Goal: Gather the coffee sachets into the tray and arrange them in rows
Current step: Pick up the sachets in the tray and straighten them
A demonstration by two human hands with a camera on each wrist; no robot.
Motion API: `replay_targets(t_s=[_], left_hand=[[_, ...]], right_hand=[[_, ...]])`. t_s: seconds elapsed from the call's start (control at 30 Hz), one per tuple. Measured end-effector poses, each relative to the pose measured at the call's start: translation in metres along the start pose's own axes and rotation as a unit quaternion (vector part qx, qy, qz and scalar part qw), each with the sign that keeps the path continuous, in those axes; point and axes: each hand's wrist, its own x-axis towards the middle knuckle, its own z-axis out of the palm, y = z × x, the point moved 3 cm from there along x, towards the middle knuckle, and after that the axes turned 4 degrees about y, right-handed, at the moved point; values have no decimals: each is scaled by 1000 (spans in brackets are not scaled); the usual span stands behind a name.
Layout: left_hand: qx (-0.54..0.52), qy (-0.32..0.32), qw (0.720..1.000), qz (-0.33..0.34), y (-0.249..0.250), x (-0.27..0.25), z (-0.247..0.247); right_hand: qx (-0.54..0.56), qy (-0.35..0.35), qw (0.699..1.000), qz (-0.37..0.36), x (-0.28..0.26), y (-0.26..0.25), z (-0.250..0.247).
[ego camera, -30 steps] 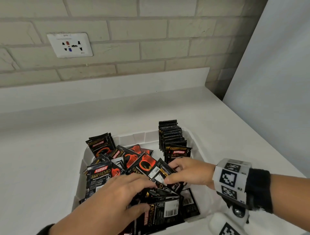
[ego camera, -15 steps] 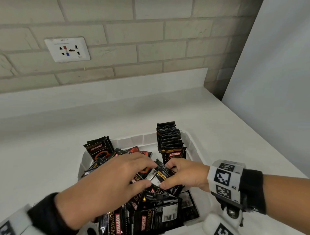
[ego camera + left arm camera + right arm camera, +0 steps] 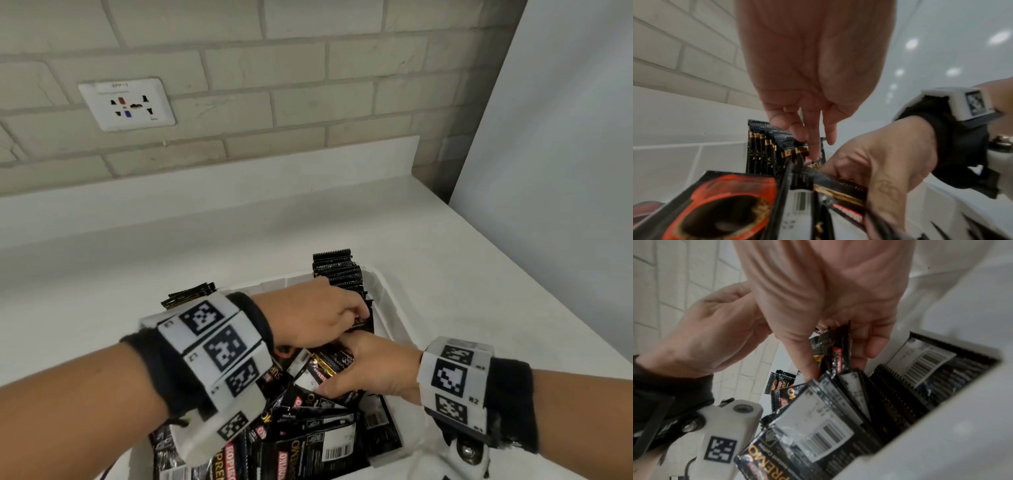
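White tray [image 3: 388, 301] sits on the white desk [image 3: 239, 246], below and to the right of the wall socket [image 3: 126, 104]. Inside the tray, a row of coffee sachets [image 3: 337, 270] stands upright on edge against the tray's far right corner; the remaining loose sachets [image 3: 308, 431] lie jumbled, overlapping flat and tilted, across the tray's near and left parts. A few more sachets [image 3: 188, 295] stand propped at the tray's far left, partly hidden behind the left wristband. Left hand [image 3: 308, 317] reaches across the tray to the near end of the upright row; left wrist view shows its fingers [image 3: 813, 142] pointing down onto the front sachet of that row, mostly straight, touching rather than wrapped round it. Right hand [image 3: 371, 373] is just near-side of the left hand, over the jumble. Its grip is closed on a small bundle of sachets [image 3: 833, 350], thumb on one face and fingers on the other, bundle held on edge above the loose pile. The two hands are almost touching over the tray's right half.
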Motion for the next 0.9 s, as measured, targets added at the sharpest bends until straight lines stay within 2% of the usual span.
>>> replay_targets(t_s=[0.13,0.27,0.5,0.63,0.77,0.9], left_hand=[[-26,-8,999,-20,-5,3,-3],[-61,1,998,-27,-6,0,-4],[-132,58,989,-38,-18,-24,-18],[-70,65,993,-65,-36,-54,-15],[-1,24,999,-43,-45,-66,1],[4,42,999,-31,-47,-65,1]], right_hand=[[50,-38,998,5,-1,6,1],[83,-38,996,-2,-4,6,5],[37,34,998,-46,0,-4,10],[3,48,994,-95,-2,-8,8],[-24,71,987,-141,-7,-15,7],[-53,93,978,-178,-16,-22,4]])
